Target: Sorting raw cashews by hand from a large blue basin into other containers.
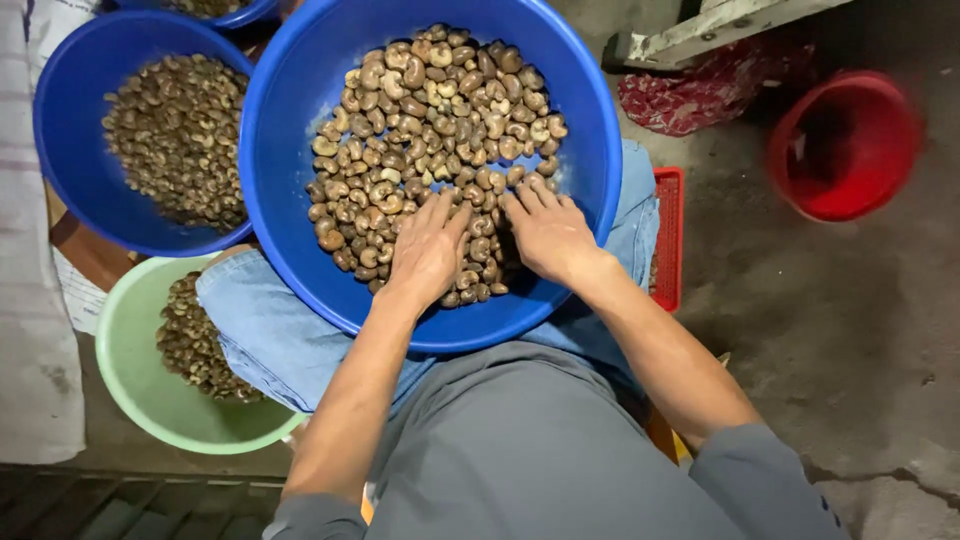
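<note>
Cashew nuts (430, 110) in shell fill the big blue basin (290, 200), which sits on the person's lap over blue jeans (270, 335). Both hands lie flat on the near part of the heap, palms down, fingers spread & pointing away from the body; neither grip is closed on anything, just pressing on nuts. Left hand (428, 250) & right hand (548, 232) are side by side, nearly touching at the thumbs. Bulk of the heap lies ahead of the fingertips, toward the far rim; both hands about equally near it. Outward: second blue basin (60, 150) w/ nuts at far left, pale green basin (125, 370) w/ nuts below it, red bucket (850, 140) & red crate (668, 235) on the floor at right.
</note>
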